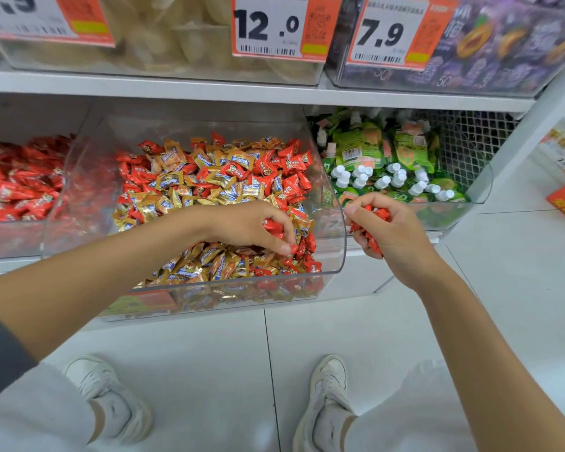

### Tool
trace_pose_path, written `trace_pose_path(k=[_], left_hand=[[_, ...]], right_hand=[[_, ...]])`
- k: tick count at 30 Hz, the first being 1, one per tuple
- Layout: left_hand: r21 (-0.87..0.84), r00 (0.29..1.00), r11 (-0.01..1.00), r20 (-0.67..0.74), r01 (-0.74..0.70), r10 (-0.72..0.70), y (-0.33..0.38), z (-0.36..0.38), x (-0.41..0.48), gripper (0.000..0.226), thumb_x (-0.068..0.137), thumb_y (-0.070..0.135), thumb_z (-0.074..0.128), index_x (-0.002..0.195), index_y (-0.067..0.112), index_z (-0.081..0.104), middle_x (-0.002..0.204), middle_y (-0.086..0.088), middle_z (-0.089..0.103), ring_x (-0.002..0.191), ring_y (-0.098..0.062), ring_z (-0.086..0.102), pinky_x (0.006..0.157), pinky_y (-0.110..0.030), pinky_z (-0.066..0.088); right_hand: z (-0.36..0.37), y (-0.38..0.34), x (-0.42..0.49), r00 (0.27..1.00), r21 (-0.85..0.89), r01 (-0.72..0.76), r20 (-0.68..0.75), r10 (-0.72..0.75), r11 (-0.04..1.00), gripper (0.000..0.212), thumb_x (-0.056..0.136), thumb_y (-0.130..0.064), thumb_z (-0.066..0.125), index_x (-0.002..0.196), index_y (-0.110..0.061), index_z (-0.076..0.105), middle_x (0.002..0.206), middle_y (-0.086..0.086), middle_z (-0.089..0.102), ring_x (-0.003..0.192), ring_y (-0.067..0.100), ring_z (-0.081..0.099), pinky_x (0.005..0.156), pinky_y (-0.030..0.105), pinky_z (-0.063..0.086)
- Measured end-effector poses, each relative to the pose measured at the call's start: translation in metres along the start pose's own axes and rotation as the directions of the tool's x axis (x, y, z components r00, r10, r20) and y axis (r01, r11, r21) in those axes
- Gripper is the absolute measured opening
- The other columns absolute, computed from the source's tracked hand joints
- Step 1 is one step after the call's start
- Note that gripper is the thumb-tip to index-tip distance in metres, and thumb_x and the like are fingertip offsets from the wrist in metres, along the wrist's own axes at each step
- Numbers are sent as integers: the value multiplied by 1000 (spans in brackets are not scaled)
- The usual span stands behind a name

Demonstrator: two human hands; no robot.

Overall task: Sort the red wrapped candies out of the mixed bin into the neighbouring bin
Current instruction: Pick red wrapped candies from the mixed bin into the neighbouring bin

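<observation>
A clear mixed bin [335,256] in the middle of the shelf holds red and gold wrapped candies [216,177] jumbled together. My left hand [245,225] is down inside it near the front right, fingers curled round red candies [273,227] and pinching another at the fingertips. My right hand [392,226] hovers just outside the bin's right wall, gripping a bunch of red candies [369,238]. The neighbouring bin [10,238] on the left holds only red candies [17,181].
A bin of green drink pouches [382,154] with white caps sits to the right. Upper shelf bins carry price tags 12.0 [268,26] and 7.9 [380,32]. White tiled floor and my two white shoes [327,396] lie below.
</observation>
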State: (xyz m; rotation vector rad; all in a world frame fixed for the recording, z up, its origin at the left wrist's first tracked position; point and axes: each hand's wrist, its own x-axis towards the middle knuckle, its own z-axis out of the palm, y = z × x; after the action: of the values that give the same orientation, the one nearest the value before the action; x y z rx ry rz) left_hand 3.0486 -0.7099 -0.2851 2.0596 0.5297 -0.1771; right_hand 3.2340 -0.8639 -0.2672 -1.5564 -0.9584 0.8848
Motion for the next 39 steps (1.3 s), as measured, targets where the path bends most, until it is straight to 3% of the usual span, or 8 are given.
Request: trace_pose_path(k=[8, 19, 24, 28, 32, 35, 37, 39], left_hand=[[-384, 988, 921, -104, 65, -113, 0, 1, -16, 8, 92, 31, 60, 87, 25, 61, 83, 9, 53, 63, -11, 44, 60, -21, 44], [-628, 913, 778, -328, -21, -241, -9, -35, -92, 10, 96, 20, 57, 89, 19, 50, 85, -6, 64, 50, -6, 56, 45, -15, 43], [-373, 739, 920, -653, -119, -169, -37, -60, -151, 11, 90, 7, 63, 94, 17, 60, 76, -1, 64, 65, -18, 55, 51, -19, 45], [-96, 537, 995, -839, 8, -86, -88, -80, -214, 8, 84, 10, 69, 85, 15, 63, 78, 7, 57, 61, 6, 50, 61, -8, 37], [-15, 387, 978, -917, 210, -97, -161, -100, -274, 19, 76, 9, 77, 84, 18, 62, 80, 4, 60, 78, -6, 54, 77, -25, 42], [13, 277, 941, -957, 337, -87, -209, -127, -302, 27, 79, 7, 72, 96, 26, 62, 97, -1, 60, 96, -17, 51, 92, -37, 41], [-13, 252, 924, -960, 383, -118, -226, -148, -312, 41, 81, 15, 70, 118, 29, 58, 118, -8, 54, 113, -22, 51, 102, -42, 40], [-61, 349, 883, -904, 465, -246, -235, -166, -317, 75, 81, 35, 74, 146, 30, 36, 149, -19, 30, 139, -33, 32, 113, -46, 31]], right_hand=[[5, -11, -5, 998, -43, 67, 21, -66, 997, 12, 91, -11, 63, 80, -11, 61, 70, 15, 44, 50, 19, 35, 40, 21, 26], [82, -39, 0, 981, -68, 70, 185, -56, 995, 10, 91, -21, 66, 87, -13, 63, 60, 8, 50, 47, 16, 44, 39, 21, 30], [140, -59, 20, 959, -197, 117, 277, -60, 973, 12, 88, -35, 68, 93, -24, 64, 62, 2, 61, 59, 27, 44, 48, 29, 33], [206, -79, 29, 940, -282, 177, 332, -77, 943, 31, 86, -32, 71, 107, -16, 54, 85, -2, 53, 65, 17, 48, 49, 16, 38], [286, -89, 42, 879, -299, 334, 440, -181, 894, 24, 80, -28, 79, 87, -16, 59, 71, -8, 52, 52, 0, 43, 50, 14, 35], [349, -93, 59, 839, -284, 411, 490, -238, 866, 25, 78, -23, 80, 84, -11, 58, 69, -6, 51, 55, 5, 42, 53, 16, 36], [387, -94, 74, 824, -325, 464, 500, -267, 824, 28, 77, -26, 81, 88, -13, 59, 71, -6, 53, 59, 7, 43, 58, 21, 38], [417, -88, 95, 804, -414, 501, 547, -233, 760, 45, 73, -37, 82, 108, -21, 60, 94, -2, 61, 82, 8, 56, 75, 24, 45]])
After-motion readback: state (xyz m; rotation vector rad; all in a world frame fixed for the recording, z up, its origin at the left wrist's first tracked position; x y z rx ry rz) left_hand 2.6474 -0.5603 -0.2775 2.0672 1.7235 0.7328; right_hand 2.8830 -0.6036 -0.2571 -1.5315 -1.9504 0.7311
